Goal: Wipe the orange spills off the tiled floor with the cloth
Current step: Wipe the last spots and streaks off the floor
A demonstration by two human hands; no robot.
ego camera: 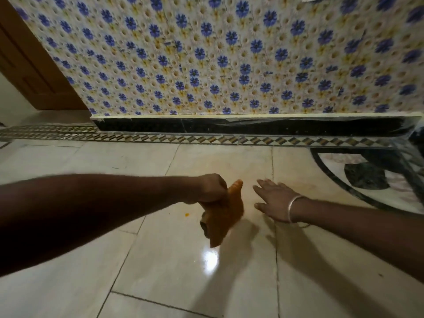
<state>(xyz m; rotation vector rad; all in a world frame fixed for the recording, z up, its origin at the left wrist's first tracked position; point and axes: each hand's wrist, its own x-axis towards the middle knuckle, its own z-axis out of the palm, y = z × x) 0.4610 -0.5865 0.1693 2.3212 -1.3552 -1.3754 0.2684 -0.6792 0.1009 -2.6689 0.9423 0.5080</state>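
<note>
My left hand (210, 189) is closed in a fist around an orange cloth (226, 216), which hangs bunched and blurred below the fist, above the pale tiled floor (160, 260). My right hand (274, 199) is just to the right of the cloth, fingers spread and holding nothing, a thin bangle on its wrist. A small orange spot (187, 214) lies on the tile left of the cloth. A faint orange smear (305, 187) tints the tile beyond my right hand.
A wall with blue-flower wallpaper (229, 53) rises ahead, with a black skirting (229, 126) and a patterned tile border (206, 139) at its foot. A dark circular floor inlay (367, 177) lies at the right. A brown door (27, 65) stands at the far left.
</note>
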